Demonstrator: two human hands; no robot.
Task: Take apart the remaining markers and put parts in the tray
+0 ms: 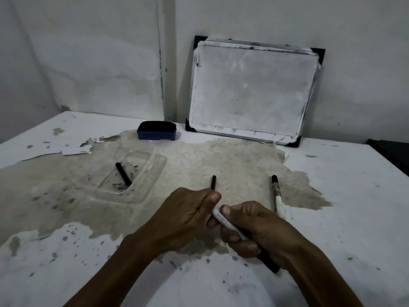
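Two hands meet over the middle of a worn white worktop (332, 218), close to its near edge. The right hand (261, 231) has its fingers curled round the barrel of a white marker (228, 224), the black end of which juts out below the palm toward the near edge. The left hand (188, 213) pinches the marker's black cap (213, 183) between thumb and fingers; the cap points toward the far edge, and whether it sits seated on the barrel or just off it cannot be told, as the thumbs cover the joint.

Just right of the hands, a second marker (276, 193) lies flat with its black cap toward the far edge. Left of the hands, a clear plastic tray (155, 165) rests on the bare patch where the paint has peeled; a loose black cap (123, 177) lies tilted inside it. At the far edge, a blue and black eraser (157, 130) sits beside a smudged whiteboard (252, 91), which leans upright against the wall (88, 52) with its lower rim on the worktop.

Open surface stretches between the hands and the whiteboard, and broad bare stretches run toward the left and right edges. Flakes of peeled paint (77, 149) curl up near the far left corner.
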